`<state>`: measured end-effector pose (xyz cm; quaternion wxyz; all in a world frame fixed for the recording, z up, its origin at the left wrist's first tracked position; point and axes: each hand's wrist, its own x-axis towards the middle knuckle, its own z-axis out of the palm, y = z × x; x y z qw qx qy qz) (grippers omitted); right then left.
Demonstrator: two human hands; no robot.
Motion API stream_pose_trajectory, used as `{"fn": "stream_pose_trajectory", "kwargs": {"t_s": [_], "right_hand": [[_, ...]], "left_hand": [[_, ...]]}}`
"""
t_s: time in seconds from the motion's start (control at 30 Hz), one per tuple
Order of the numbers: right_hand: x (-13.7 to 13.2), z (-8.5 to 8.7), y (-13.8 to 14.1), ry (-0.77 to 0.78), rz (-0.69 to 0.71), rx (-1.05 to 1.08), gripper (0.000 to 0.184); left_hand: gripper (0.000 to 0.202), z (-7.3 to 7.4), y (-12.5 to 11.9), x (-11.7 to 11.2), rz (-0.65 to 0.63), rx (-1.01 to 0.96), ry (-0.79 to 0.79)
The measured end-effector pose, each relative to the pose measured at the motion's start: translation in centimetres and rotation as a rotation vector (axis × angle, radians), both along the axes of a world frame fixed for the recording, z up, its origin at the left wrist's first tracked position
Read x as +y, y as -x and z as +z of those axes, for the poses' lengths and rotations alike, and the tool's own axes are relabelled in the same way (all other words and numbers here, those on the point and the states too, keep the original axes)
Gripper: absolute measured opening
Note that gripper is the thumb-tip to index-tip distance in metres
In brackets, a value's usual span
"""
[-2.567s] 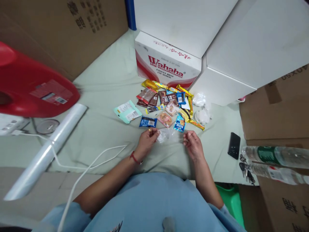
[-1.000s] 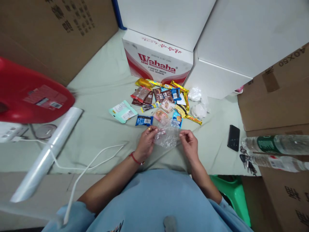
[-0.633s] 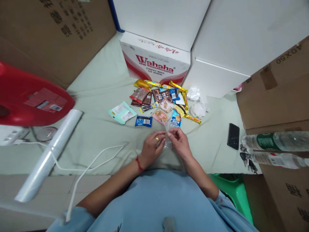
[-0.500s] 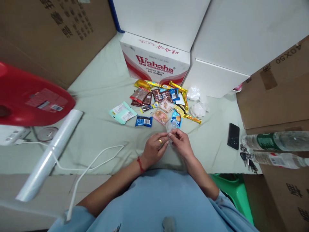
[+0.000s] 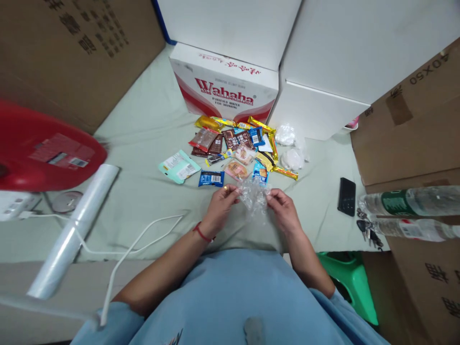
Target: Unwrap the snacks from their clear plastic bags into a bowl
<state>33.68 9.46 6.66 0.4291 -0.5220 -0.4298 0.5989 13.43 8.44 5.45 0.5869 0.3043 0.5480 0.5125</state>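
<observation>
Between my two hands a crumpled clear plastic bag (image 5: 253,197) is stretched out above the green cloth. My left hand (image 5: 223,200) pinches its left edge, and my right hand (image 5: 279,203) pinches the right edge. Just beyond lie several wrapped snacks: a blue packet (image 5: 211,178), a light-blue packet (image 5: 260,173), a pink round cookie packet (image 5: 237,169), a mint-green pouch (image 5: 179,166), brown cocoa packets (image 5: 237,139) and yellow bars (image 5: 285,173). Two bunched clear plastic bags (image 5: 292,158) rest to the right of the snacks.
A Wahaba-like printed water carton (image 5: 226,91) stands behind the snacks. At left are a red container (image 5: 53,148), a plastic film roll (image 5: 77,225) and a white cable (image 5: 122,252). A phone (image 5: 347,197), keys (image 5: 368,230) and plastic bottles (image 5: 417,201) lie at right.
My hands have moved apart, the left one leftward and the right one rightward. The clear plastic bag has spread wider between them. The view has shifted slightly.
</observation>
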Motion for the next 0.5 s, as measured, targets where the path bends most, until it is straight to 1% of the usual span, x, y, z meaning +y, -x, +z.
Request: {"fn": "stream_pose_trajectory", "kwargs": {"t_s": [0.07, 0.13, 0.27, 0.4, 0.43, 0.5], "right_hand": [[0.1, 0.0, -2.0, 0.077, -0.093, 0.081, 0.034], [0.1, 0.0, -4.1, 0.141, -0.145, 0.116, 0.037], [0.1, -0.4, -7.4, 0.192, -0.171, 0.045, 0.04], [0.4, -1.6, -9.2, 0.127, -0.203, -0.089, 0.039], [0.5, -1.9, -9.5, 0.095, -0.205, -0.154, 0.037], [0.6, -2.2, -9.9, -0.002, -0.233, -0.355, 0.031]], "left_hand": [[0.036, 0.0, 0.9, -0.1, 0.016, -0.053, 0.038], [0.038, -0.1, 1.8, 0.0, 0.035, -0.11, 0.077], [0.039, -0.9, 3.0, 0.6, 0.068, -0.135, 0.139], [0.036, -2.1, 2.9, 1.3, 0.103, -0.009, 0.134], [0.035, -2.3, 2.9, 1.4, 0.104, 0.029, 0.121], [0.033, -2.6, 2.7, 1.5, 0.102, 0.084, 0.1]]}}
